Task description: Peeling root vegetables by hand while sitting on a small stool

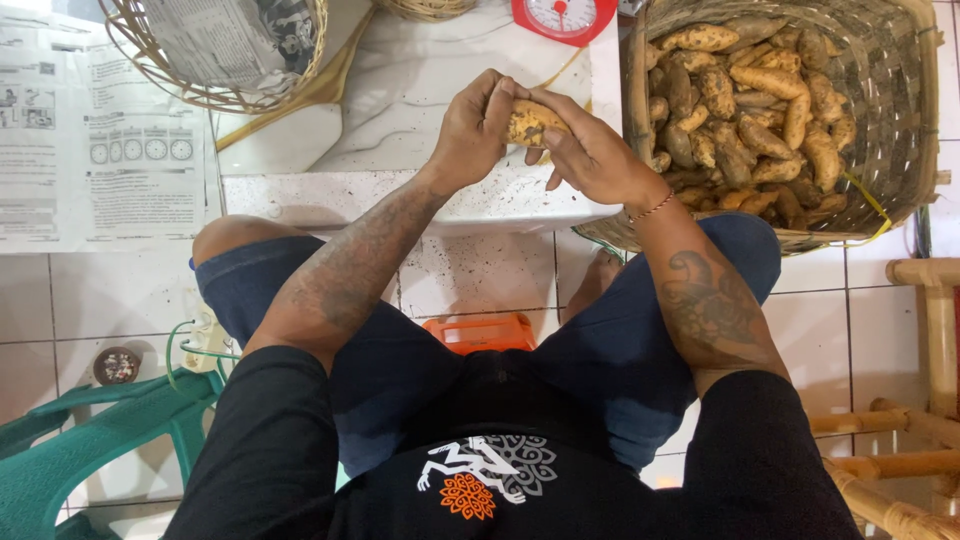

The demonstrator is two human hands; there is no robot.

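Observation:
I am seated, and both hands meet in front of me over the edge of a white marbled slab (pixel 400 190). My left hand (pixel 472 130) and my right hand (pixel 590 150) together grip one yellowish, dirt-speckled root (pixel 532 122), a sweet potato by its look. Fingers of both hands wrap its ends, so only its middle shows. A thin bracelet circles my right wrist. Just right of my hands stands a large woven basket (pixel 900 130) filled with several similar roots (pixel 760 110).
A second woven basket lined with newspaper (pixel 225 50) sits at the top left. A red kitchen scale (pixel 562 18) is at the top centre. A printed sheet (pixel 90 140) lies left. An orange stool (pixel 485 332) is under me, a green plastic chair (pixel 90 440) lower left, bamboo furniture (pixel 930 400) right.

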